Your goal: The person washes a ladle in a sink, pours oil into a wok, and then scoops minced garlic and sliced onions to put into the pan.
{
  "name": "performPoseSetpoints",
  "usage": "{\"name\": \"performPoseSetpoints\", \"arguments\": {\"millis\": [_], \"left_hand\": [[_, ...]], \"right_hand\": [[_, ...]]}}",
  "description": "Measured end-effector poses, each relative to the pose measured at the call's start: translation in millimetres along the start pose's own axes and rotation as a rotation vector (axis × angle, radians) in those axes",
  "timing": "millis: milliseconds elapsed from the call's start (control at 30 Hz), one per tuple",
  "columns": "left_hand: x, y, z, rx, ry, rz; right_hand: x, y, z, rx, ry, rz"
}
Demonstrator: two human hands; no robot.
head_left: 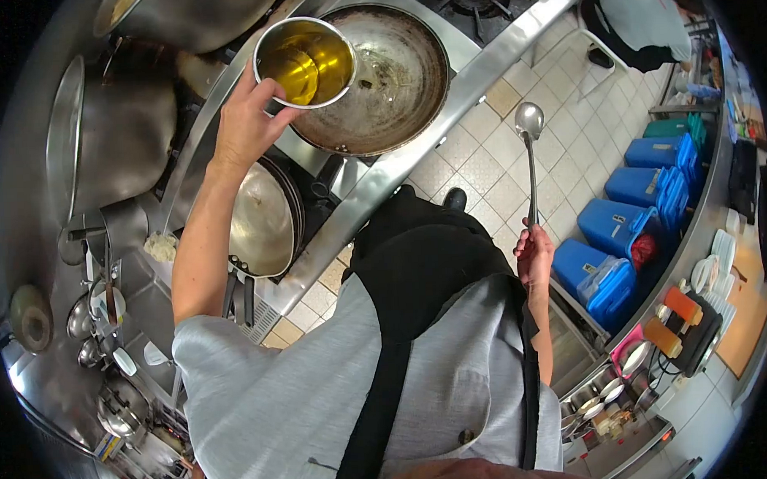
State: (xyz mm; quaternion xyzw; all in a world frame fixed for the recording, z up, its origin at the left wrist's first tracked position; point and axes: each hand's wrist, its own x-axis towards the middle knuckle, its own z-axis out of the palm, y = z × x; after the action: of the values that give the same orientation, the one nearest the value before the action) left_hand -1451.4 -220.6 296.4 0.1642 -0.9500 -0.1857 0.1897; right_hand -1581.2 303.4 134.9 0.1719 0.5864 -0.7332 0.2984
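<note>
Left hand (245, 109) pinches rim of metal container (306, 33), yellow liquid (310, 71) inside, above wide pan's (416, 82) left edge. Steady wrist, low rim should limit splashing; tilt hard to judge from above. Right hand (533, 253), right, grips long spoon (529, 120), bowl far end, best kept clear.

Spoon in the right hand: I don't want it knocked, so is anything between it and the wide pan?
In this view, the steel counter edge runs between the spoon and the wide pan; nothing visible stands on that stretch.
</note>
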Motion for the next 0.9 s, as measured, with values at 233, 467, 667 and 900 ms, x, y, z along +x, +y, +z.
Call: {"name": "performPoseSetpoints", "arguments": {"millis": [233, 467, 667, 900], "left_hand": [[-3, -8, -2, 0.039, 0.015, 0.019], [-6, -9, -12, 0.015, 0.087, -0.037], [-14, -21, -15, -0.092, 0.147, -0.107], [-18, -6, -25, -0.274, 0.204, -0.209]], "right_hand": [[-6, 8, -4, -0.007, 0.034, 0.032], [-7, 15, -4, -0.026, 0.034, 0.042], [-8, 19, -2, -0.040, 0.038, 0.079], [-7, 24, -2, -0.056, 0.033, 0.101]]}}
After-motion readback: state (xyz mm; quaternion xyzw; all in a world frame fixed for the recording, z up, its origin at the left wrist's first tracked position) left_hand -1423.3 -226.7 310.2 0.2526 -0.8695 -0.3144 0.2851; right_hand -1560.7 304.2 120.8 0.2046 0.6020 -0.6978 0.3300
